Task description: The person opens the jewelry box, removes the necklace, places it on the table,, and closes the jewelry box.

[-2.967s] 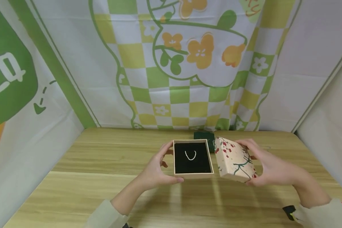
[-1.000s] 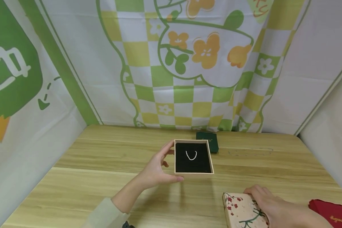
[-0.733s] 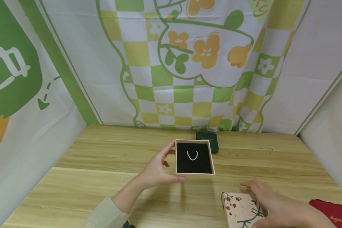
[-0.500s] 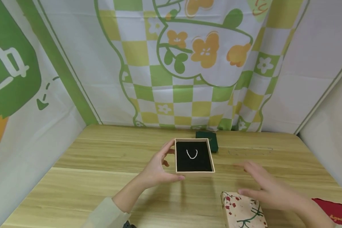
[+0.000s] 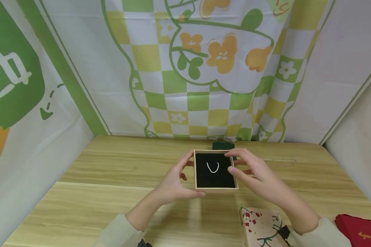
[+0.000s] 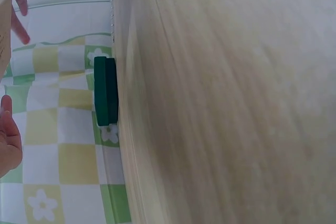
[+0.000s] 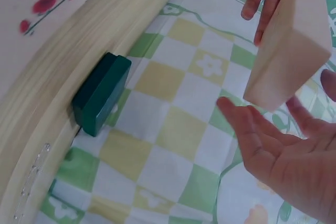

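While the left hand [image 5: 173, 183] pinches the lidless jewelry box [image 5: 221, 190] above the desk [image 5: 111, 199], the right hand [image 5: 261, 175] lies spread at its right side; one-sided support could tilt it, spilling its silvery chain [image 5: 213, 172].

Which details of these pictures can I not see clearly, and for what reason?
White curved piece: head view, too small to identify.
Green box: head view, partly behind the open box and right hand.
Flowered lid: head view, cut off by the bottom edge.
Left hand: left wrist view, cut off by the left edge.
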A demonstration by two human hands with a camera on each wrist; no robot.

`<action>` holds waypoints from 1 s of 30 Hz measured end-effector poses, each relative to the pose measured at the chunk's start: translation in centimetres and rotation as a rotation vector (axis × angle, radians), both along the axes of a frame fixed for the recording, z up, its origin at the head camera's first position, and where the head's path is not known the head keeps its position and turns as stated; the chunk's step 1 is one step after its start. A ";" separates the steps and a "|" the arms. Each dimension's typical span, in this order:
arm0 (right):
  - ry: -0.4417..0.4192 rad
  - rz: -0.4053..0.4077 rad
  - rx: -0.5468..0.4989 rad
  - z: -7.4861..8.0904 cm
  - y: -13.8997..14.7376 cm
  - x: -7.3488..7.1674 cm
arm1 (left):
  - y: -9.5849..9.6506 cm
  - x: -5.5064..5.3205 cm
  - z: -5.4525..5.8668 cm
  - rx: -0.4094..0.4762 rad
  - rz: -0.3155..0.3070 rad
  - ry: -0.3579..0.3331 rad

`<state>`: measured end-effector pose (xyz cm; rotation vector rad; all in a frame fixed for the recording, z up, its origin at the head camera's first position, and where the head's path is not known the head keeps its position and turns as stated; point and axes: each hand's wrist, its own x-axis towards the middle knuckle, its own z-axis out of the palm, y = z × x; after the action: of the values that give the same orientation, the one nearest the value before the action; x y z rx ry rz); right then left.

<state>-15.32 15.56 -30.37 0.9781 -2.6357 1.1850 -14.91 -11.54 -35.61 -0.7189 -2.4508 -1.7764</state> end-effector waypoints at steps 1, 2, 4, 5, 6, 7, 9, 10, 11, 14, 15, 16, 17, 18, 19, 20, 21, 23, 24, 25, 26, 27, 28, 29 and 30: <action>-0.025 -0.003 0.017 0.0 -0.2 -0.1 | 0.0 0.0 0.0 0.000 0.000 0.002; -0.049 -0.008 0.035 0.0 -0.4 -0.1 | 0.0 0.0 0.0 -0.001 -0.001 0.009; -0.080 -0.018 0.068 0.0 -0.7 0.0 | 0.1 -0.1 0.0 -0.004 -0.006 0.016; -0.092 -0.018 0.078 0.1 -0.8 0.1 | 0.1 -0.1 0.0 -0.007 -0.009 0.018; -0.095 -0.015 0.080 0.1 -1.0 0.1 | 0.1 -0.1 0.0 -0.008 -0.012 0.020; -0.094 -0.011 0.079 0.0 -1.1 0.2 | 0.1 -0.1 0.0 -0.011 -0.015 0.023; -0.082 -0.001 0.071 0.1 -1.2 0.3 | 0.1 -0.1 0.0 -0.013 -0.018 0.023; -0.075 0.006 0.062 0.1 -1.3 0.4 | 0.1 -0.1 0.1 -0.014 -0.020 0.024; -0.067 0.012 0.057 0.1 -1.4 0.4 | 0.1 -0.1 0.1 -0.015 -0.021 0.024; -0.043 0.012 0.070 0.3 -1.6 0.5 | 0.1 0.0 0.1 -0.024 -0.026 0.024; -0.038 0.007 0.085 0.3 -1.6 0.5 | 0.1 0.0 0.1 -0.032 -0.026 0.025; -0.030 0.003 0.105 0.3 -1.7 0.5 | 0.0 0.1 0.2 -0.041 -0.028 0.028; -0.023 -0.002 0.130 0.4 -1.8 0.5 | 0.0 0.2 0.1 -0.051 -0.026 0.030; -0.016 -0.002 0.154 0.4 -1.9 0.5 | -0.1 0.3 0.2 -0.063 -0.025 0.036; -0.012 0.002 0.175 0.4 -2.0 0.5 | -0.1 0.4 0.2 -0.073 -0.023 0.041; -0.009 0.006 0.194 0.4 -2.0 0.5 | -0.2 0.5 0.2 -0.087 -0.023 0.052; -0.004 0.012 0.209 0.3 -2.1 0.5 | -0.3 0.5 0.2 -0.101 -0.022 0.065; 0.004 0.021 0.223 0.3 -2.2 0.5 | -0.3 0.7 0.3 -0.121 -0.025 0.096; 0.006 0.025 0.224 0.3 -2.2 0.5 | -0.3 0.7 0.4 -0.136 -0.025 0.118; 0.006 0.026 0.223 0.3 -2.2 0.5 | -0.4 0.8 0.4 -0.153 -0.025 0.141; 0.003 0.024 0.222 0.3 -2.3 0.5 | -0.4 0.9 0.4 -0.177 -0.024 0.167; 0.001 0.021 0.222 0.3 -2.3 0.5 | -0.4 1.0 0.5 -0.204 -0.018 0.191; 0.000 0.018 0.224 0.4 -2.4 0.6 | -0.3 1.1 0.5 -0.233 -0.009 0.214; 0.001 0.014 0.226 0.3 -2.4 0.6 | -0.3 1.2 0.6 -0.263 0.001 0.234; 0.000 0.010 0.227 0.3 -2.5 0.6 | -0.3 1.3 0.6 -0.294 0.015 0.251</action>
<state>-14.74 13.08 -30.05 1.0250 -2.8143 0.9016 -13.58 -11.81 -34.99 -0.8786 -2.5549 -1.2422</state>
